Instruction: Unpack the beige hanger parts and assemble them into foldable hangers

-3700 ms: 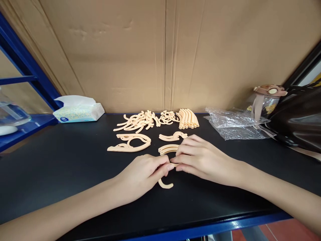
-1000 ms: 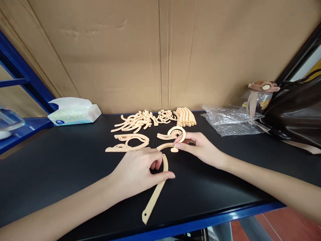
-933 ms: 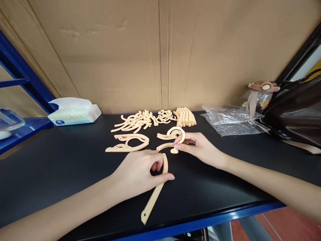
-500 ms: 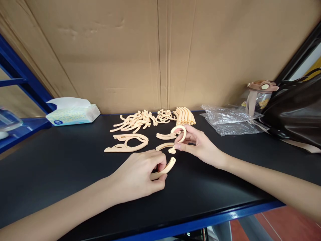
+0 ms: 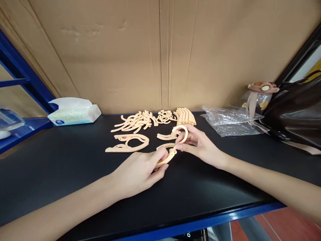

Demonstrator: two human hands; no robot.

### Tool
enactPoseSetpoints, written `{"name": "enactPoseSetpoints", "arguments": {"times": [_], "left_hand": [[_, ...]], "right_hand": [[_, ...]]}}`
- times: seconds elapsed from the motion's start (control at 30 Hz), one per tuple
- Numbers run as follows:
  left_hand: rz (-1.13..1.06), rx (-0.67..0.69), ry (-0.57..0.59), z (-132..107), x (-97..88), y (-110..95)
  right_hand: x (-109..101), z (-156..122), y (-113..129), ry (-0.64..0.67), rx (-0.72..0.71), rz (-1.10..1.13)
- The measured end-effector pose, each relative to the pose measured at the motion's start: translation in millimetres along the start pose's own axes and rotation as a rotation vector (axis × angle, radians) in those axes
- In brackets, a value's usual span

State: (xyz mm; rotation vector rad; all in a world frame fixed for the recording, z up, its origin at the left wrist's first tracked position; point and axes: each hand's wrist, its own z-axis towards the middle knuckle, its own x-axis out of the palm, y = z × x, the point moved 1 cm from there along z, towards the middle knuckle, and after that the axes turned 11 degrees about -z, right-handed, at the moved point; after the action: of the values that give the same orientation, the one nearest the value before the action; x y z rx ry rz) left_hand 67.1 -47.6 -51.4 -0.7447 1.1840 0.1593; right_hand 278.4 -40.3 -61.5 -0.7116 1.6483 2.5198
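Note:
Between the thumb and fingers of my left hand (image 5: 144, 167) is a curved beige hanger arm (image 5: 167, 160), tilted up to the right. My right hand (image 5: 198, 142) pinches a beige hanger hook (image 5: 186, 134) by its stem. The hook's round foot meets the upper end of the arm; whether it sits inside cannot be made out. Just behind lie a loose curved arm (image 5: 165, 146), partly hidden by my left hand, and another beige piece (image 5: 164, 137), partly behind the hook. A folded beige hanger (image 5: 142, 145) rests to the left.
Along the back lie a pile of beige arms (image 5: 136, 121), small hook parts (image 5: 165, 116) and a row of curved pieces (image 5: 185, 115). A tissue pack (image 5: 74, 113) is at left. Clear plastic bags (image 5: 225, 120), a bottle (image 5: 262, 97) and a dark bag (image 5: 298, 110) are at right.
My left hand has raised the hanger arm up and away from me, so its end now meets the hook's foot. My right hand has hardly moved.

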Motion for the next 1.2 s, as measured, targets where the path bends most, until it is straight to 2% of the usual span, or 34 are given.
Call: {"name": "enactPoseSetpoints", "arguments": {"times": [0.23, 0.43, 0.57, 0.83, 1.2], "left_hand": [[-0.028, 0.010, -0.016, 0.2, 1.2, -0.9], [-0.066, 0.010, -0.059, -1.6, 0.0, -1.2], [-0.019, 0.018, -0.073, -1.9, -0.8, 0.4], [0.090, 0.165, -0.111, -2.5, 1.8, 2.0], [0.120, 0.155, -0.032, -1.8, 3.1, 7.9]], "right_hand": [[-1.4, 0.7, 1.1, 0.068, 0.095, 0.197], [-2.9, 0.7, 2.8, 0.054, 0.169, 0.309], [-2.7, 0.6, 2.7, 0.066, 0.166, 0.320], [-4.6, -0.7, 0.5, 0.127, 0.136, 0.300], [-3.3, -0.8, -2.1, 0.217, 0.098, 0.297]]}}
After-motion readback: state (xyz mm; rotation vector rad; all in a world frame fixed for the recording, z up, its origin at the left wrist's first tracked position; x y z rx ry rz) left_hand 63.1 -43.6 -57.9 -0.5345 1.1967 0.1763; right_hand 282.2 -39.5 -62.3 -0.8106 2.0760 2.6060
